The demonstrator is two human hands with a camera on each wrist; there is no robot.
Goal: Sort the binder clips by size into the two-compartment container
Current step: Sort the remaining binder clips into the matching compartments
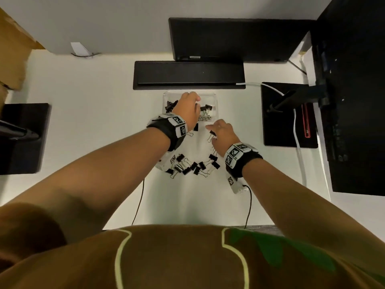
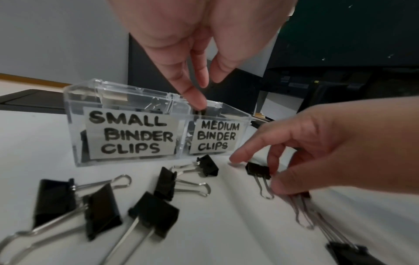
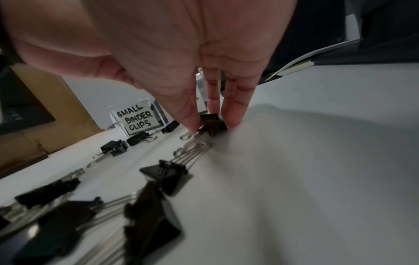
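A clear two-compartment container [image 1: 208, 95] [image 2: 75, 107] [image 3: 158, 114] stands on the white table, labelled SMALL BINDER CLIPS on the left and MEDIUM BINDER CLIPS on the right; both halves hold black clips. My left hand [image 1: 188, 104] [image 2: 204, 89] hangs over the medium compartment with its fingers spread, pinching nothing. A dark clip [image 2: 200, 112] lies just below the index fingertip. My right hand [image 1: 215, 132] [image 2: 272, 176] [image 3: 213, 122] is down on the table in front of the container, pinching a black binder clip [image 1: 212, 133] [image 2: 258, 170] [image 3: 212, 123]. Several loose clips [image 1: 193, 165] [image 2: 167, 181] [image 3: 165, 174] lie nearer me.
A black bar [image 1: 187, 75] and a monitor [image 1: 229, 38] sit behind the container. Black stand bases lie to the right [image 1: 289, 113] and to the left [image 1: 23, 138]. A white cable [image 1: 298, 147] runs down the right side. A cardboard box [image 1: 12, 49] stands far left.
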